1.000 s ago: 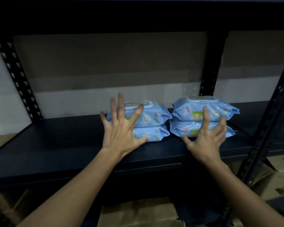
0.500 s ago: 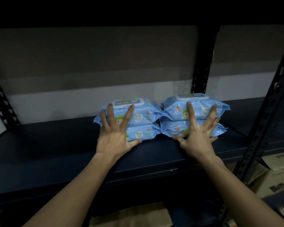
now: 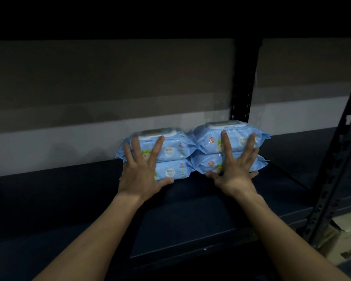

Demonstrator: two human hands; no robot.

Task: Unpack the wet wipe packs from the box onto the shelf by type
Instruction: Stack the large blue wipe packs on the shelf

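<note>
Two bare forearms reach over the dark shelf (image 3: 69, 209). The left hand (image 3: 143, 175) lies flat with fingers spread against the left stack; the right hand (image 3: 236, 169) presses likewise, fingers splayed, on the right stack. Four wet wipe packs sit deep on the shelf, two stacks of two, touching side by side: left stack (image 3: 170, 157), right stack (image 3: 211, 145). Each pack is glossy light blue with a white flip lid, a green-haired cartoon figure and a red round badge; "Baby" is just readable. Behind stands a black perforated upright (image 3: 243, 82).
</note>
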